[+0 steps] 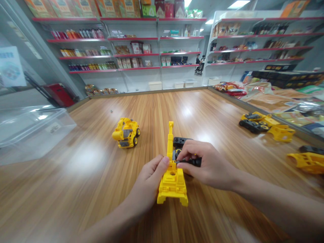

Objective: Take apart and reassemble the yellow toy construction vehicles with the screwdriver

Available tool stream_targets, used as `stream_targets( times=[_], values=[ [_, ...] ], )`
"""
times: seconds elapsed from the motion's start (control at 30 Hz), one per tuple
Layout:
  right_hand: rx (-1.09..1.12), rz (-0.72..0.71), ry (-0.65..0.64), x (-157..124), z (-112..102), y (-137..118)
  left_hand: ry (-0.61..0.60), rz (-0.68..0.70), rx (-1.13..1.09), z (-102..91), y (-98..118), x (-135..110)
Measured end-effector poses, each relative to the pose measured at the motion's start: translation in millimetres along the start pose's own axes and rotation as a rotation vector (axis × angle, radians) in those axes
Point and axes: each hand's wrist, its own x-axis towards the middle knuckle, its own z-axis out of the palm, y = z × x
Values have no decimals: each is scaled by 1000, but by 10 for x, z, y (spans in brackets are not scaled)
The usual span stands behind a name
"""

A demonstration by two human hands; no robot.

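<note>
A yellow toy crane truck (pixel 172 180) with an upright boom stands on the wooden table (pixel 88 168) right in front of me. My left hand (pixel 149 180) grips its left side, thumb up against the base of the boom. My right hand (pixel 206 163) is closed on a black part (pixel 193 162) pressed to the truck's right side. Just behind the hands lies a black chassis piece (pixel 180 141).
A yellow toy mixer truck (pixel 126 132) sits at the middle left. Yellow and black toy parts (pixel 265 125) lie at the right, with another yellow shell (pixel 307 161) nearer. A clear plastic box (pixel 30 130) stands at the left edge. Store shelves (pixel 131 54) line the back.
</note>
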Motion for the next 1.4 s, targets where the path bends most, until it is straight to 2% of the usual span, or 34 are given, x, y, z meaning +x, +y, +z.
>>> stream_targets(
  times=[0.13, 0.33, 0.53, 0.83, 0.93, 1.07, 1.23, 1.4],
  values=[
    [53, 24, -45, -6, -10, -14, -10, 27, 2, -7, -12, -16],
    [-113, -68, -68, -35, -10, 28, -19, 63, 84, -2, -38, -43],
    [-173, -75, -46, -33, -1, 33, -6, 77, 117, -13, -46, -26],
    [-107, -45, -53, -24, 34, -6, 19, 97, 148, -14, -39, -5],
    [-84, -11, -37, -19, 51, 16, 46, 69, 111, -8, -19, 11],
    [-36, 95, 44, 5, 18, 51, 108, -52, -38, -18, 15, 40],
    [-300, 162, 185, 50, -70, 172, 196, -90, -90, -11, 37, 32],
    [-479, 197, 163, 63, -101, 270, 176, -79, -59, 7, 38, 21]
  ],
)
